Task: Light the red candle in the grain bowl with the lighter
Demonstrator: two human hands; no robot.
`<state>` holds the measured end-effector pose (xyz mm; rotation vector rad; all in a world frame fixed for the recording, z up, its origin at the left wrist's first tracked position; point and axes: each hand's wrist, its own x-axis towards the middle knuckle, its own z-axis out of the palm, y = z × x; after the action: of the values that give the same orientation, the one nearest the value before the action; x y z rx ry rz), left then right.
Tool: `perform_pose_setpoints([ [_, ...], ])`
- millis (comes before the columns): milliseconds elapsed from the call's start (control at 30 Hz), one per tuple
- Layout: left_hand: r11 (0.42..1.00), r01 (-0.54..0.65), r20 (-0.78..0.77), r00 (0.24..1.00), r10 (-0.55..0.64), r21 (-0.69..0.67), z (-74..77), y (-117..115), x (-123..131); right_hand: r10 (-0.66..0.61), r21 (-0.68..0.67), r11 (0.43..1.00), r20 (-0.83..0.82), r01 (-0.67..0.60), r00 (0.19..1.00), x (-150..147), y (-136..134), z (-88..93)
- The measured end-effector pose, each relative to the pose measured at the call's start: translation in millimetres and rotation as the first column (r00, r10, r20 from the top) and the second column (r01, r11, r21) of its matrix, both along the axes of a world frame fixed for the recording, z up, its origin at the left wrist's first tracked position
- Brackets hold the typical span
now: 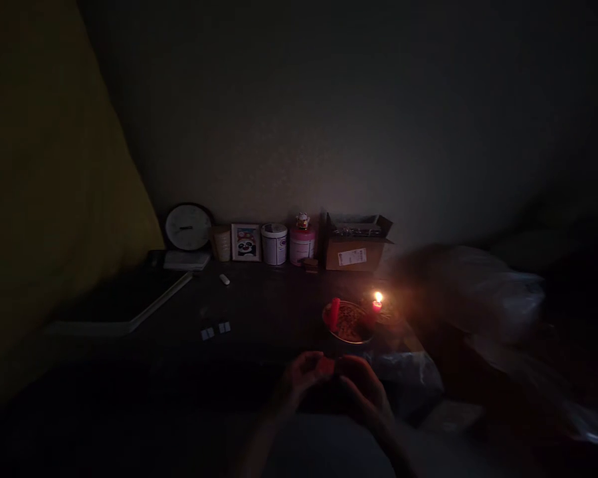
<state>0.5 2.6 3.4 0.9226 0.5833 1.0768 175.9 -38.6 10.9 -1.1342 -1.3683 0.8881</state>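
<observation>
In the dim light my left hand (303, 373) pinches a small red object (325, 366) whose kind I cannot make out. My right hand (365, 385) is close beside it, its fingers bent together; whatever they hold is hidden in shadow. Just beyond both hands stands a round metal-rimmed bowl (349, 341) with a dark reddish, grainy filling. A red candle (335, 315), unlit, stands upright at the bowl's left side. To the right of the bowl burns a short red candle (377, 305).
Along the wall are a round clock (188, 226), a framed panda picture (246, 242), a white tub (274, 244), a pink tub (302, 247) with a figurine, and an open cardboard box (353, 254). Clear plastic sheeting (508, 292) lies right. A yellow curtain (54, 166) hangs left.
</observation>
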Motion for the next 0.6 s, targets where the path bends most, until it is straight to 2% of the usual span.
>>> perform_pose_setpoints([
  [67,0.997,0.008,0.086,0.996,-0.001,-0.079,-2.0,0.0,0.7,-0.068,-0.069,0.996,-0.215,0.054,0.974,5.4,4.4,-1.1],
  [133,0.991,0.023,0.124,0.992,-0.007,-0.129,-4.1,-0.5,1.5,-0.127,-0.154,0.986,-0.387,0.071,0.913,9.9,8.2,-2.4],
  [267,0.985,0.056,0.149,0.988,-0.032,-0.164,-8.2,-0.9,5.0,-0.16,-0.238,0.971,-0.611,0.013,0.775,11.0,11.1,-5.0],
  [367,0.985,0.061,0.129,0.991,-0.04,-0.161,-9.6,0.4,9.2,-0.194,-0.267,0.963,-0.605,0.033,0.772,8.9,11.7,-8.9],
  [600,0.979,0.073,0.188,0.981,-0.037,-0.189,-5.5,-6.0,12.5,-0.301,-0.206,0.95,-0.403,0.235,0.864,13.8,14.1,-12.2],
])
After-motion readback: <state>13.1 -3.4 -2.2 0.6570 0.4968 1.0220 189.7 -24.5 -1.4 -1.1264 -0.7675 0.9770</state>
